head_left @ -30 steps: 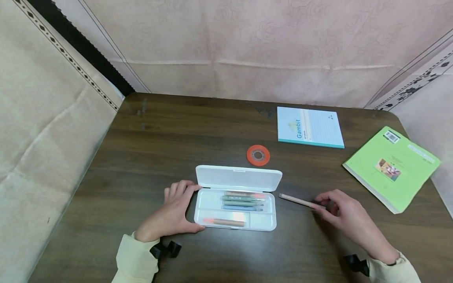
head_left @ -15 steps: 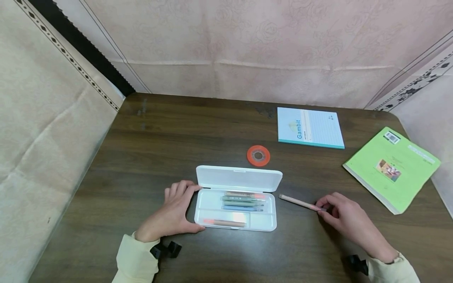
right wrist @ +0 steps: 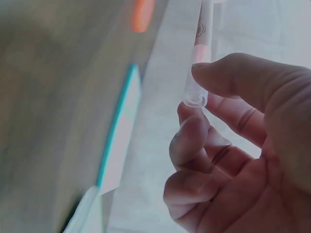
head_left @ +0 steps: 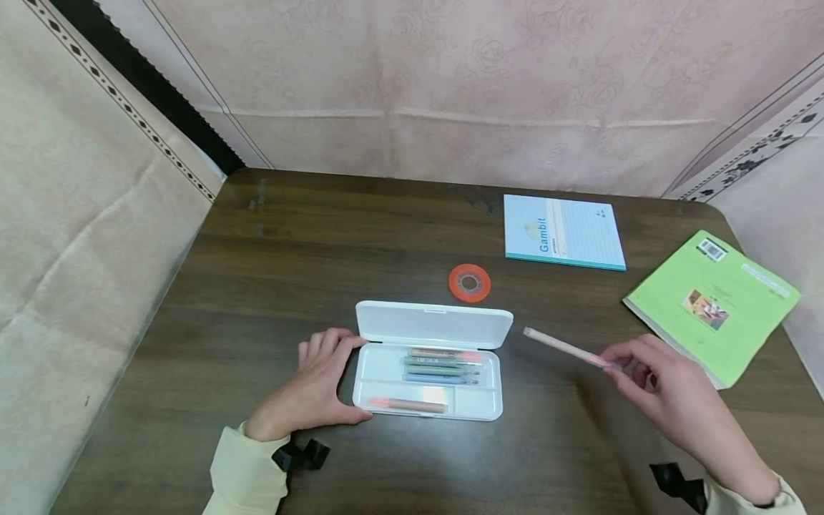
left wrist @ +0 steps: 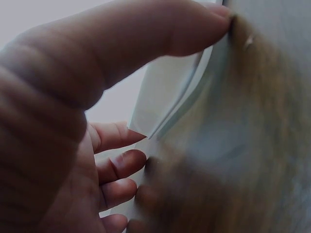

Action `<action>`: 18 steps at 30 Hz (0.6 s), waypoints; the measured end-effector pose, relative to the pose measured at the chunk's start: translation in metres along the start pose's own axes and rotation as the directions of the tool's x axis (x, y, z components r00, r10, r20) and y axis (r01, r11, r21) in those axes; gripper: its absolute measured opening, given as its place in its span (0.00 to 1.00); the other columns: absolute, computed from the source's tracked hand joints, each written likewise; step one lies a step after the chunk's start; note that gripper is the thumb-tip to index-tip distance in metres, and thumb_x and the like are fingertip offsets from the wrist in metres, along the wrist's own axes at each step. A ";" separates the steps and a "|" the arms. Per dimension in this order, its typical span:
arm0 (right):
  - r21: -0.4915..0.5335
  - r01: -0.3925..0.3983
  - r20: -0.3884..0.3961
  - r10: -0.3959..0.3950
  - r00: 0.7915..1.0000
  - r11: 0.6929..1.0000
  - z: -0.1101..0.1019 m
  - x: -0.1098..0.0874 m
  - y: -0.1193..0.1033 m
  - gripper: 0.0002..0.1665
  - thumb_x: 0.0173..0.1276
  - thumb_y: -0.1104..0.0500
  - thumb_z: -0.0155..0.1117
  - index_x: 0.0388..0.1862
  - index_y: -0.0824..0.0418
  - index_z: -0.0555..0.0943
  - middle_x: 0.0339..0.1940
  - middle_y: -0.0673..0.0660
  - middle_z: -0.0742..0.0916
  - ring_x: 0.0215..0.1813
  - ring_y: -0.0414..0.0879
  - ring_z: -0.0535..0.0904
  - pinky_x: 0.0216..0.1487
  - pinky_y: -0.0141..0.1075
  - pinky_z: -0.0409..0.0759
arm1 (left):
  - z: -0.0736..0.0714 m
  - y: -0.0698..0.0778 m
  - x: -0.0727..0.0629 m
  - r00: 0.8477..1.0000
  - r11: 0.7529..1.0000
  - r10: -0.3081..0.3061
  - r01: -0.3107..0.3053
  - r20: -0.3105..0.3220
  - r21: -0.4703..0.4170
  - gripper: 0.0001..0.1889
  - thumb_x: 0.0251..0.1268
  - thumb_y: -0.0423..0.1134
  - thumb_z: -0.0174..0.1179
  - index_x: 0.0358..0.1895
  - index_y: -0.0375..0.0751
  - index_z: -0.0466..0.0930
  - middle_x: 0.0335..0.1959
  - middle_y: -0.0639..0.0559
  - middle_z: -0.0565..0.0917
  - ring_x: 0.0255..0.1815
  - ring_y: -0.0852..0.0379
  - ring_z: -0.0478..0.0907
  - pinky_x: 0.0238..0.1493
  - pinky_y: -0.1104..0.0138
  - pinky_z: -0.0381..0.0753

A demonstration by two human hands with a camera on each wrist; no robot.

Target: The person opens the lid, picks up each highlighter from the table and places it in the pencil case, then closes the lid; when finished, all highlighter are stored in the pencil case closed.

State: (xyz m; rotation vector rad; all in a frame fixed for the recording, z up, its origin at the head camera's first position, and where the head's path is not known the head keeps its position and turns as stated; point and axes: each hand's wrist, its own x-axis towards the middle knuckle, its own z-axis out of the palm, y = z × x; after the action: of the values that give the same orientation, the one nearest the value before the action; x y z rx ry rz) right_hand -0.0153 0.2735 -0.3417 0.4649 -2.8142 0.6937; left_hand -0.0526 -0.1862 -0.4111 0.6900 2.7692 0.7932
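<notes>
A white plastic pencil case (head_left: 475, 405) lies with its lid (head_left: 434, 324) raised. Inside it several pens (head_left: 441, 370) lie in the back compartment, and a single pen (head_left: 412, 405) with a pink end lies along the front. My left hand (head_left: 322, 379) holds the case at its left end, thumb at the front corner and index finger near the hinge. My right hand (head_left: 666, 390) pinches a pale pen (head_left: 560, 345) by its clear-capped end (right wrist: 197, 92) between thumb and fingers. The pen's other end points left toward the case, above the table.
An orange tape roll (head_left: 470, 283) lies just behind the case. Farther back is a light blue notebook (head_left: 563, 232), and a green book (head_left: 714, 307) lies at the right, close behind my right hand. Cloth (head_left: 450, 86) hangs along the table's back edge.
My right hand has lifted the pen off the table and moved it right and slightly away from me. The left hand and the pencil case have stayed in place.
</notes>
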 end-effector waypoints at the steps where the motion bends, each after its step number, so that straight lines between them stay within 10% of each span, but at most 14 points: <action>1: 0.005 0.006 -0.004 -0.006 1.000 1.000 -0.002 0.001 -0.004 0.21 0.52 0.70 0.75 0.37 0.47 0.82 0.27 0.39 0.75 0.26 0.28 0.68 0.25 0.21 0.64 | 0.000 0.000 0.000 1.000 1.000 0.000 0.000 -0.001 -0.001 0.51 0.35 0.59 0.78 0.67 0.45 0.66 0.61 0.45 0.68 0.58 0.45 0.59 0.51 0.53 0.53; 11: 0.114 0.179 0.016 -0.183 0.983 0.977 0.026 0.025 -0.050 0.20 0.51 0.68 0.74 0.39 0.46 0.83 0.33 0.38 0.79 0.27 0.27 0.69 0.26 0.19 0.66 | -0.001 0.001 0.000 1.000 1.000 -0.003 0.003 0.001 -0.010 0.50 0.36 0.59 0.78 0.67 0.46 0.66 0.60 0.46 0.68 0.57 0.46 0.60 0.51 0.54 0.53; 18: 0.142 0.170 0.237 -0.200 0.951 0.975 0.068 0.046 -0.088 0.09 0.61 0.58 0.71 0.39 0.47 0.82 0.33 0.41 0.77 0.26 0.31 0.69 0.27 0.24 0.69 | -0.001 0.001 -0.002 1.000 1.000 0.003 -0.003 -0.006 -0.001 0.50 0.36 0.59 0.78 0.67 0.46 0.66 0.60 0.47 0.68 0.57 0.47 0.60 0.51 0.54 0.54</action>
State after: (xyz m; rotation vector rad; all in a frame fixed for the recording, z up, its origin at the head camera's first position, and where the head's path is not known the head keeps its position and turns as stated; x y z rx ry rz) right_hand -0.0351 0.1551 -0.3520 0.8847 -2.9145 0.8177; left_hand -0.0510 -0.1868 -0.4092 0.6925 2.7731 0.7988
